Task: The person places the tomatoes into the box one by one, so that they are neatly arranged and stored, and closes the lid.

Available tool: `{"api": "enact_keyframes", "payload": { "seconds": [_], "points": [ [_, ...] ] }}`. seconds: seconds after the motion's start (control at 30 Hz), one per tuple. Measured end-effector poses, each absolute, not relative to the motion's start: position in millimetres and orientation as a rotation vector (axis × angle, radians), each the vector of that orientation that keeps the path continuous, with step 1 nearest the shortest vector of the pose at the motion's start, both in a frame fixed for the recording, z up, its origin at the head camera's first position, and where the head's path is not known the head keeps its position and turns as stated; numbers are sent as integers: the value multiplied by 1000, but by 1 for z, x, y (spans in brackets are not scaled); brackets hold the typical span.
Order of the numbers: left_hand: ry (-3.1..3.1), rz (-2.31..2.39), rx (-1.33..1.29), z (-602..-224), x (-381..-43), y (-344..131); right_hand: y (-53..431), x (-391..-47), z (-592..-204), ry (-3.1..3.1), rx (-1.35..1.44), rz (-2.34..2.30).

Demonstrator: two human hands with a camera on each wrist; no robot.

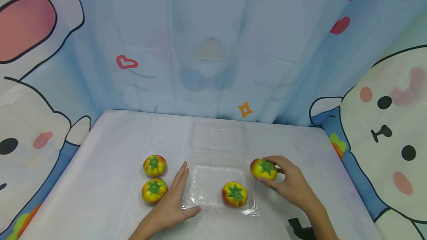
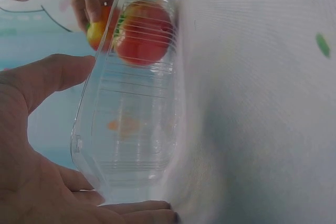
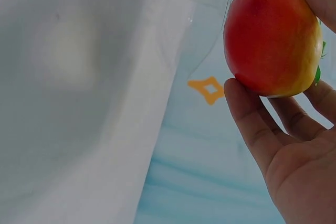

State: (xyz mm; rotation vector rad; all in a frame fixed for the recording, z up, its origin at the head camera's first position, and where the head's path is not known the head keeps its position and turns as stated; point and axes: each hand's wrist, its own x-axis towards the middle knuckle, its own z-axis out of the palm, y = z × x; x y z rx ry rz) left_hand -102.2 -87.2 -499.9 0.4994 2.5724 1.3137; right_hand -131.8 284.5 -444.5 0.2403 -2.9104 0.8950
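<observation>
My right hand (image 1: 293,184) pinches a red-and-yellow persimmon (image 1: 263,169) with a green leafy cap, just right of a clear plastic clamshell box (image 1: 203,190). In the right wrist view, the persimmon (image 3: 273,40) sits between thumb and fingertips, its red side showing. Inside the box, toward its front right, lies another persimmon (image 1: 234,194). My left hand (image 1: 170,206) is spread round the box's front left corner, fingers nearly straight along the left side. From the left wrist, its thumb (image 2: 63,72) appears right at the rim of the box (image 2: 126,103).
Two more persimmons stand left of my left hand, a rear one (image 1: 155,165) and a front one (image 1: 154,191). The box's lid (image 1: 218,138) lies folded back behind its base. A black strap-like object (image 1: 301,229) is by my right forearm. A cartoon-printed curtain (image 1: 210,47) borders the white table (image 1: 110,166).
</observation>
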Motion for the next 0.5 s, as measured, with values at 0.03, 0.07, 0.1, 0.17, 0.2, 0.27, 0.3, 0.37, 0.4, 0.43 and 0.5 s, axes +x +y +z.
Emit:
{"api": "enact_keyframes", "payload": {
  "seconds": [0.03,0.07,0.1,0.17,0.2,0.27,0.3,0.37,0.4,0.43,0.5],
  "points": [
    [2571,1315,498,-500,-102,-87,283,-132,-444,-2911,246,898],
    [2568,1319,497,-500,-102,-87,281,-132,-445,-2911,252,901],
    [2568,1320,496,-500,-102,-87,280,-133,-445,-2911,259,906],
    [2566,1324,496,-500,-102,-87,277,-134,-446,-2907,271,918],
    [2563,1327,496,-500,-103,-87,275,-134,-446,-2905,279,926],
    [2563,1325,495,-500,-103,-87,272,-135,-447,-2904,297,933],
    [2563,1323,495,-500,-103,-87,270,-136,-448,-2902,309,936],
    [2564,1320,495,-500,-103,-87,266,-138,-449,-2893,337,950],
    [2567,1316,494,-500,-103,-87,264,-139,-449,-2889,354,955],
    [2569,1313,493,-500,-102,-87,262,-140,-450,-2883,371,961],
    [2575,1311,493,-500,-101,-88,258,-142,-451,-2871,406,974]
  ]
}}
